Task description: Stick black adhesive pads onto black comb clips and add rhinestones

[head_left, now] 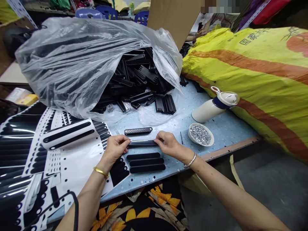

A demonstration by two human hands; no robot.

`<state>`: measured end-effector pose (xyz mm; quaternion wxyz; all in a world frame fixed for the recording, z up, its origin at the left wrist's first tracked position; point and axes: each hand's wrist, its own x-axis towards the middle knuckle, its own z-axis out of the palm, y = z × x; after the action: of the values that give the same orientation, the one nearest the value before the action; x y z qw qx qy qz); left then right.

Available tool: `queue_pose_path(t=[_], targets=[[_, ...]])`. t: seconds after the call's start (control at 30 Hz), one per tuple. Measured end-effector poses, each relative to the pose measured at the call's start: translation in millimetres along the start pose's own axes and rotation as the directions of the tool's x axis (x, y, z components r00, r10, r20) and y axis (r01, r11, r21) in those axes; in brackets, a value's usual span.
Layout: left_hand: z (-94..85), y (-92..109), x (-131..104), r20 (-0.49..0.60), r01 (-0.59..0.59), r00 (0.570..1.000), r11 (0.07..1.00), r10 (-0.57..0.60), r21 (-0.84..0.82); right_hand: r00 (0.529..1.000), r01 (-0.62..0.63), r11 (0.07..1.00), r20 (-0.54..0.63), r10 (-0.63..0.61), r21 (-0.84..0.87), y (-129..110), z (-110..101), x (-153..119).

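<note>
Between my hands, low over the table, stretches a slim glossy black strip [141, 143]. My left hand [116, 146] pinches its left end between thumb and fingers, and my right hand [168, 143] pinches the right end. Whether the strip rests on another piece beneath it I cannot tell. Just beyond it lies a black piece with a patterned face [138, 131]. On the near side, three black bars with rounded ends [146, 162] are lined up side by side. A thin dark pin-like tool [181, 138] lies right of my right hand.
White sheets with black strips [79, 160] cover the left of the blue table [173, 175]. Behind, a clear plastic bag [79, 64] spills black slotted parts [137, 77]. At right stand a bowl [191, 138] of small metal pieces, a white bottle [208, 110] and a yellow sack [252, 73].
</note>
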<state>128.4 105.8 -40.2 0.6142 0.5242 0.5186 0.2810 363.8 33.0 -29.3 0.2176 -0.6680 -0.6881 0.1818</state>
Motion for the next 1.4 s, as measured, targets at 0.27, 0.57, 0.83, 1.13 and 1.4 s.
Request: queue_pose_path(t=[0.27,0.57,0.83,1.13,1.4], targets=[[0.0,-0.9,0.8,-0.002,0.009,1.0,1.0,-0.009,-0.001,0.997,0.022,0.996,-0.081,-0.016,0.081,8.1,7.9,-7.7],[0.2,1.7,-0.2,0.005,-0.01,1.0,1.0,0.01,0.005,0.993,0.017,0.994,-0.116,-0.004,0.107,14.1,13.8,-4.8],[-0.5,0.9,0.4,0.005,-0.009,1.0,1.0,0.009,-0.009,0.975,-0.015,0.981,-0.214,0.057,0.195,13.6,20.2,-11.1],[-0.1,-2.7,1.6,0.006,-0.026,1.0,0.999,0.026,-0.03,0.931,-0.202,0.931,-0.235,0.279,0.303,9.2,23.3,-16.6],[0.3,-2.5,1.6,0.026,-0.02,0.999,0.999,0.021,-0.041,0.96,-0.205,0.979,-0.194,0.203,0.009,7.6,27.7,-9.5]])
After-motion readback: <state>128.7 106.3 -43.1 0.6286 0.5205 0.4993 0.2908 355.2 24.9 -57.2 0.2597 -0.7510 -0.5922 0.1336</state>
